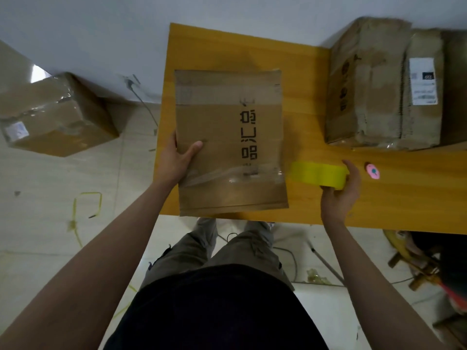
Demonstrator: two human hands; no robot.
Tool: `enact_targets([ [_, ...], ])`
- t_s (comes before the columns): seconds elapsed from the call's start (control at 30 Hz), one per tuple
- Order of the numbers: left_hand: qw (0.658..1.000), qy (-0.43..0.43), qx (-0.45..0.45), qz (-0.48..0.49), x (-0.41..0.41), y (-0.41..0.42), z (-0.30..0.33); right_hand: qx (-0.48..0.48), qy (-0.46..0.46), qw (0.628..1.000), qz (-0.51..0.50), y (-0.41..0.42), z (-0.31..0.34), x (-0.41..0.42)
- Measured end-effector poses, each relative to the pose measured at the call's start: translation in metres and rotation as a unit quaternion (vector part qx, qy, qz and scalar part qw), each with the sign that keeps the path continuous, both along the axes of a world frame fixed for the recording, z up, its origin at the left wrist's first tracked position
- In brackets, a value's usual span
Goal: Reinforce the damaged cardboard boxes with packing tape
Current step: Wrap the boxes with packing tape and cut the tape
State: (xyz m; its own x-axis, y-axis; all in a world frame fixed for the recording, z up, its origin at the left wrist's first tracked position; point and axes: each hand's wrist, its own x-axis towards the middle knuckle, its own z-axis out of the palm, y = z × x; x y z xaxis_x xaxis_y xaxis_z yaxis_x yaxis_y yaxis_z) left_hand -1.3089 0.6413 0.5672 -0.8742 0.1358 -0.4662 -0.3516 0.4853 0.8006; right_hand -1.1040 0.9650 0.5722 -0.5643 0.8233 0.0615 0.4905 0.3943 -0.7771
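Fingers of the right hand (340,193) curl round the tape roll (319,176); left hand (174,160) grips the flattened box (227,137) on the bench (303,122).

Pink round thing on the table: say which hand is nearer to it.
Right. The right hand, gripping the yellow tape roll, sits just beside the pink round thing; the left hand holds the flattened box's far edge.

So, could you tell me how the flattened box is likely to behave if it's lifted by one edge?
The flattened box is a thin sheet, so probably light. It may sag or fold along its creases. The left hand grips one edge; glossy tape there might be slippery.
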Motion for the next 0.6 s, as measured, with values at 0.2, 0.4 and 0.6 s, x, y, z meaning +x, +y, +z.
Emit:
enact_targets([
  [0.2, 1.0, 0.018, -0.012, -0.005, 0.001, -0.003, 0.0, 0.106, 0.07, 0.99, 0.068, 0.006, 0.044, 0.0],
  [0.4, 0.999, 0.027, -0.017, -0.005, 0.001, -0.003, -0.001, 0.042, 0.008, 0.997, 0.068, 0.02, 0.014, -0.004],
  [0.6, 0.999, 0.034, -0.018, -0.007, 0.0, -0.004, -0.006, -0.018, -0.023, 0.997, 0.074, 0.03, -0.011, -0.009],
])
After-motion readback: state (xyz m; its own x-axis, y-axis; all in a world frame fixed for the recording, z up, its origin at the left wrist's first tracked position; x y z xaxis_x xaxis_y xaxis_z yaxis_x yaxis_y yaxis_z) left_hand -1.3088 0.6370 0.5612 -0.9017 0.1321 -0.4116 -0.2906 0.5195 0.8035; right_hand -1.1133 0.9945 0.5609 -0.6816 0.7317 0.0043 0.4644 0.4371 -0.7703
